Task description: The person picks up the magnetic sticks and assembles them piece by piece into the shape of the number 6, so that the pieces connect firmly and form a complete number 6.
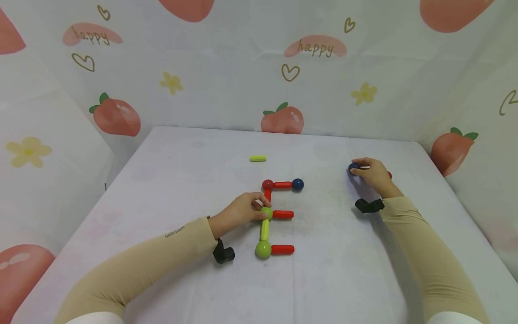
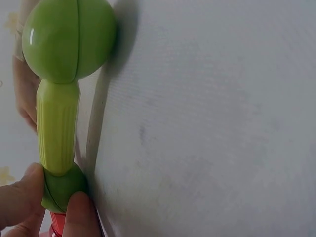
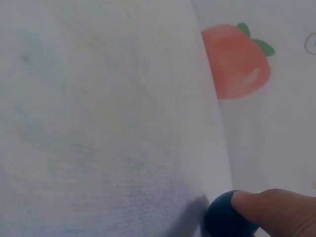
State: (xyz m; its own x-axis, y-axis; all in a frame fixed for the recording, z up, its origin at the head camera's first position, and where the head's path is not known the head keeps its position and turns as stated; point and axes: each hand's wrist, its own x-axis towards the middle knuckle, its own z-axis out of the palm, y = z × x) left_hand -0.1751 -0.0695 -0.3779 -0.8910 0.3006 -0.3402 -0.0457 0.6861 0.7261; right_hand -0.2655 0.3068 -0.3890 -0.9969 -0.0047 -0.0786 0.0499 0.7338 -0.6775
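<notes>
My left hand point(image 1: 243, 208) pinches the middle green ball point(image 1: 266, 213) of an E-like figure built from balls and sticks. In the left wrist view, thumb and fingertip lie on either side of that green ball point(image 2: 65, 187). A yellow-green stick point(image 1: 264, 230) links it to the lower green ball point(image 1: 263, 249). Above, an upright red stick point(image 1: 268, 195) leads to a red ball point(image 1: 267, 185), joined by another red stick point(image 1: 283, 185) to a blue ball point(image 1: 297, 184). My right hand point(image 1: 374, 175) pinches a separate blue ball point(image 1: 354, 168) at the table's right.
Two more red sticks point(image 1: 283, 214) point right from the green balls. A loose yellow-green stick point(image 1: 257, 158) lies behind the figure. A red piece point(image 1: 390, 174), mostly hidden, shows behind my right hand. The white-covered table point(image 1: 182, 162) ends at a printed cloth backdrop point(image 1: 226, 67).
</notes>
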